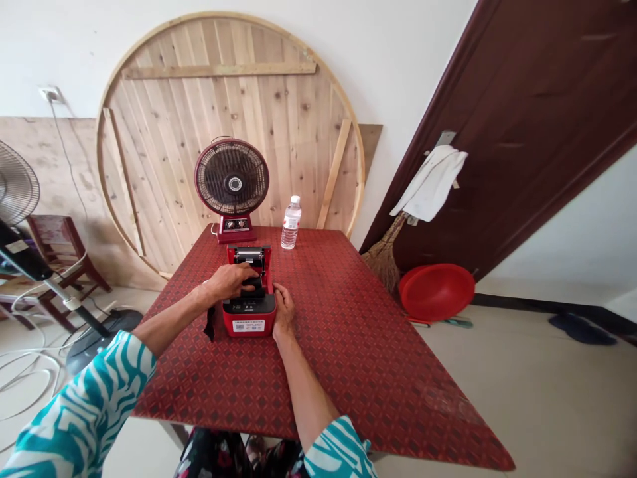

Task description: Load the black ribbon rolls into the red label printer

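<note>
A red and black label printer (250, 324) stands on the table with its lid (249, 255) raised, showing a roller inside. A white sticker with printed codes is on its front face. My left hand (229, 280) reaches over the printer from the left, its fingers bent down into the dark compartment. What those fingers hold, if anything, is hidden. Against the printer's right side rests my right hand (283, 311), gripping the casing and steadying it. A black strap (210, 325) hangs beside the printer's left side.
Behind the printer stand a red table fan (232, 186) and a water bottle (291, 222). A patterned red cloth covers the table (338, 345). A round wooden board (164, 133) leans on the wall. A floor fan (30, 259) is left; a red basin (438, 292) lies right.
</note>
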### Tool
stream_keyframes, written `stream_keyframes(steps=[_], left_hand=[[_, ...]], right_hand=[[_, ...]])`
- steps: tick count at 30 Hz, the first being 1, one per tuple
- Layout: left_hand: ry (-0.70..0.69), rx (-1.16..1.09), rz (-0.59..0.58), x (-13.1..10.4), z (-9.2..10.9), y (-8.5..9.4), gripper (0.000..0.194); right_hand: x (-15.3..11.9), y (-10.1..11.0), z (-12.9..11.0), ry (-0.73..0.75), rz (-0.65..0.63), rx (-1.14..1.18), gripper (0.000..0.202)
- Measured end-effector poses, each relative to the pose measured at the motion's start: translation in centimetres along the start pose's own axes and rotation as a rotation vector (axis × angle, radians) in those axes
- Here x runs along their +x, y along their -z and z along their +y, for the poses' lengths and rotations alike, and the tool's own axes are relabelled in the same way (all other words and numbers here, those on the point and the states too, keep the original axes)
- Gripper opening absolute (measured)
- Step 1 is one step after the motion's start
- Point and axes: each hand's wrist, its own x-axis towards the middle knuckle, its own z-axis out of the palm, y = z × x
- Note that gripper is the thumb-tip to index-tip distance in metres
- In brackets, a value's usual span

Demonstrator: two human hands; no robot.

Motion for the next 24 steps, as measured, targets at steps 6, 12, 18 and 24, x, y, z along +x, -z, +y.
stream_keyframes(steps=[6, 12, 18, 24], left_hand=[[0.042, -0.626, 0.519, -1.9, -4.9, 1.0, 0.056], [0.315, -0.733, 0.706, -2.2, -10.6, -0.4, 0.041], [0.602, -0.319, 0.388, -1.2, -11.6, -3.0, 0.030], [0.584, -0.338, 0.260, -1.4, -11.8, -3.4, 0.033]], right_hand=[[0.1, 0.3, 0.4, 0.026, -0.020, -0.020, 0.036], [0.3, 0.6, 0.6, 0.035, -0.027, -0.036, 0.036], [0.4, 0.9, 0.7, 0.031, -0.028, -0.081, 0.036], [0.4, 1.0, 0.8, 0.047, -0.037, -0.107, 0.036]])
